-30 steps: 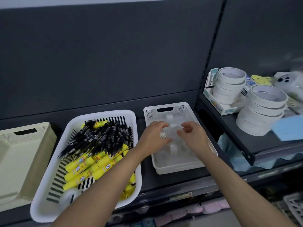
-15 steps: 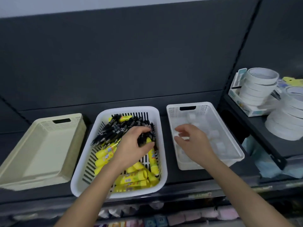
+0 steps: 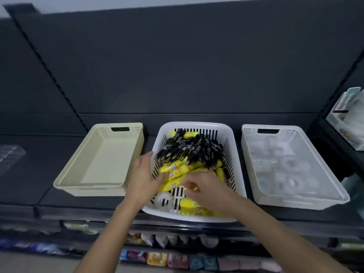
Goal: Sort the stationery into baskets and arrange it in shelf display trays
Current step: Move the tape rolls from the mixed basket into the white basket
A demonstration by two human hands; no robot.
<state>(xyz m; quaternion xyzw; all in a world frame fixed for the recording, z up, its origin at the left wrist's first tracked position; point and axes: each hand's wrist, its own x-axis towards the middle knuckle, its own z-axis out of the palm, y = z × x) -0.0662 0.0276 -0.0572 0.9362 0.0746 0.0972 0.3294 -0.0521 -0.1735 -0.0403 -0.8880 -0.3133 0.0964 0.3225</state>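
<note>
A white slotted basket [image 3: 197,125] stands in the middle of the dark shelf. It holds a heap of black pens [image 3: 193,150] at the back, yellow sticks [image 3: 177,168] in front, and one clear tape roll [image 3: 163,200] at its near left corner. My left hand [image 3: 143,178] reaches over the basket's left rim, fingers spread on the yellow sticks, thumb up. My right hand [image 3: 206,189] is inside the basket with fingers curled around a small yellow piece. Left of it lies an empty cream tray [image 3: 106,160]. The white tray [image 3: 299,202] on the right holds clear tape rolls [image 3: 289,164].
A higher shelf at the far right carries a pale box [image 3: 346,119] with white goods. Below the shelf's front edge hang rows of small coloured packets [image 3: 157,259]. A dark back panel rises behind the trays.
The view has swung left, so the slotted basket is now central. My right hand left the white tray and went into the slotted basket. My left hand slid from the pens to the yellow sticks.
</note>
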